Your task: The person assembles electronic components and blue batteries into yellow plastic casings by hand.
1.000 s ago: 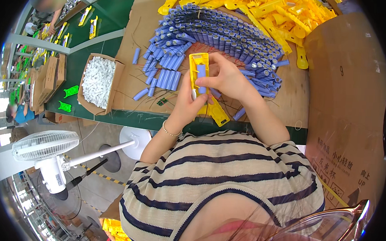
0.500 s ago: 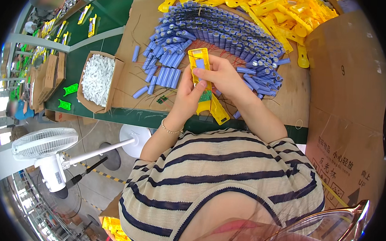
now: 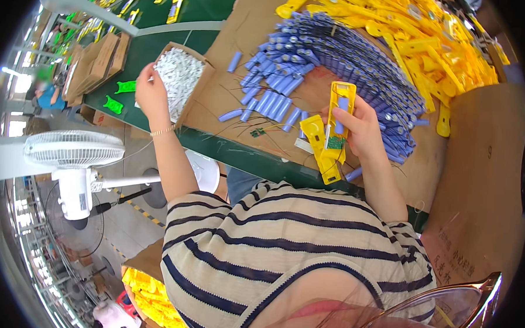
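Note:
My right hand point(image 3: 362, 128) grips a long yellow plastic housing point(image 3: 344, 89), thumb across its front. Inside the housing lie a blue cylindrical battery cell point(image 3: 341, 124) and a green circuit board point(image 3: 335, 142). A second yellow plastic piece point(image 3: 316, 138) sits at its lower left, touching or joined; I cannot tell which. My left hand point(image 3: 152, 95) is at the left edge of an open cardboard box point(image 3: 196, 89) full of small white parts point(image 3: 183, 78). Its fingers are curled, and whatever they hold cannot be made out.
Rows of blue cells point(image 3: 360, 63) with dark wires cover the cardboard sheet. Yellow housings point(image 3: 420, 48) are heaped behind them. Two green plastic pieces point(image 3: 113, 105) lie left of the box. A white fan point(image 3: 74, 150) stands left; a tall carton point(image 3: 485, 156) borders the right.
My left hand has let go of the yellow housing and moved left to the box of white parts. The right hand still holds the housing. The whole view has shifted.

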`<state>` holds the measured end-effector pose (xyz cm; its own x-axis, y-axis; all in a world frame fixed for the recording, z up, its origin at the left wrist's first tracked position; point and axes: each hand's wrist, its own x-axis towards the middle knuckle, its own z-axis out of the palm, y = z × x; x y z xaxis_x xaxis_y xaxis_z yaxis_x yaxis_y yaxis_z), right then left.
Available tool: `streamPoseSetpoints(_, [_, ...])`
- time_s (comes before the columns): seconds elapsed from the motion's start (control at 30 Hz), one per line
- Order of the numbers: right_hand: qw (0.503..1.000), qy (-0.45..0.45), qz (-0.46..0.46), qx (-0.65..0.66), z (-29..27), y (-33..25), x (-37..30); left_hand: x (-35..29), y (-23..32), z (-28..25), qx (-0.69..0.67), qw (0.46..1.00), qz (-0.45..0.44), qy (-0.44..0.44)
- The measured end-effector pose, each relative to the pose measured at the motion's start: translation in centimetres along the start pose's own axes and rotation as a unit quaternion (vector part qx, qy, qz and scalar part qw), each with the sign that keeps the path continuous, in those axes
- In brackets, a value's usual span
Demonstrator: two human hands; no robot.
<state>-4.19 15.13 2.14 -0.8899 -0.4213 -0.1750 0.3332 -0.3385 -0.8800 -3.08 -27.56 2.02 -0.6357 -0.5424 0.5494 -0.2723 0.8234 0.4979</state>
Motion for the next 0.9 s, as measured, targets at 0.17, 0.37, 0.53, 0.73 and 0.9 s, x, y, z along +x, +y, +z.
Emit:
streamPoseSetpoints(0.17, [0.999,-0.015,0.037,-0.010,1.0,0.5,0.1,1.1,-5.2,5.4,0.023,0.958,0.110,-0.262])
streamPoseSetpoints(0.37, [0.998,-0.008,0.043,-0.035,0.9,0.6,0.1,1.2,-2.1,8.1,0.023,0.946,0.102,-0.308])
streamPoseSetpoints(0.53, [0.996,0.005,0.045,-0.072,0.4,0.5,0.0,1.4,-3.8,7.9,-0.008,0.947,0.046,-0.317])
streamPoseSetpoints(0.73, [0.997,0.006,0.044,-0.064,-0.1,0.6,0.0,1.2,-4.6,6.3,-0.032,0.967,0.029,-0.252])
streamPoseSetpoints(0.9, [0.998,-0.006,0.042,-0.053,-0.2,0.5,0.2,1.5,-5.4,4.0,-0.023,0.979,0.063,-0.193])
